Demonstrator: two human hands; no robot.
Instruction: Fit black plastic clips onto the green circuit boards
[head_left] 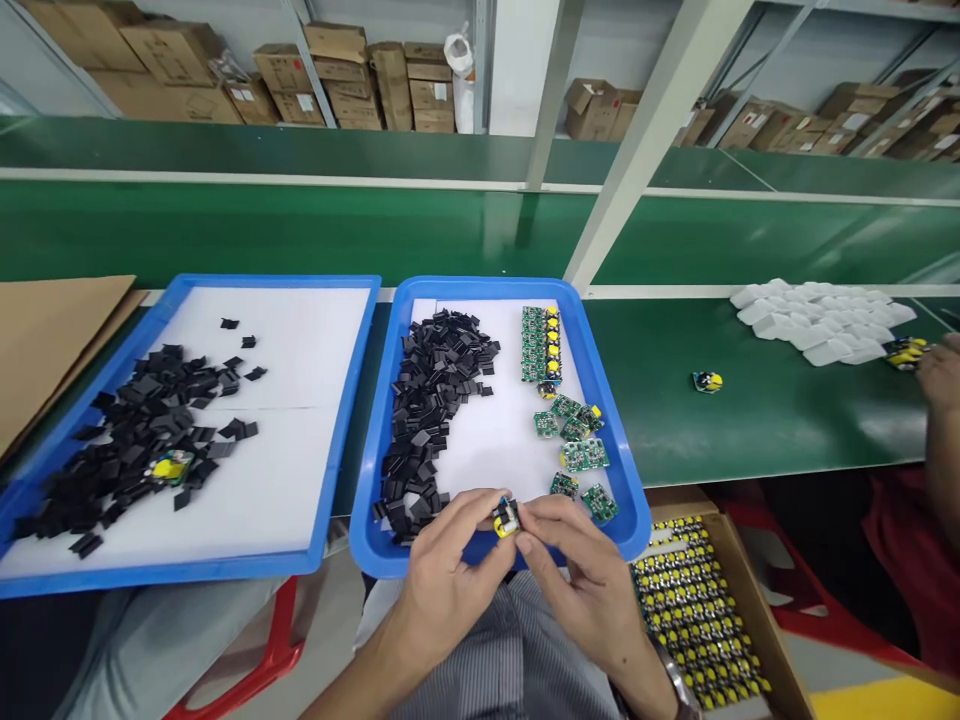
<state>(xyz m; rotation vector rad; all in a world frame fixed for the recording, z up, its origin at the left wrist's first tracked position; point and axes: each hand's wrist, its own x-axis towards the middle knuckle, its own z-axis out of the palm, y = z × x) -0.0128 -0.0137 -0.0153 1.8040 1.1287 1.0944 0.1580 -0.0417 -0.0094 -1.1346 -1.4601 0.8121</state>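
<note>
Between my two hands, over the near edge of the middle blue tray [636, 500], is a small circuit board [506, 517] with a yellow part on it. My left hand [454, 560] pinches it from the left. The fingers of my right hand [581, 570] close on its right side. Black plastic pieces [442, 370] lie heaped in the tray's left half. On its right side a row of circuit boards [533, 345] stands packed together, with several loose boards [585, 455] nearer me. My fingers hide part of the held board.
At left, another blue tray [345, 400] carries black pieces and one board [171, 467]. White casings [821, 318] and a single board [706, 381] sit on the green bench at right. Below stands a carton of boards [705, 610]. A co-worker's hand [941, 370] holds boards at far right.
</note>
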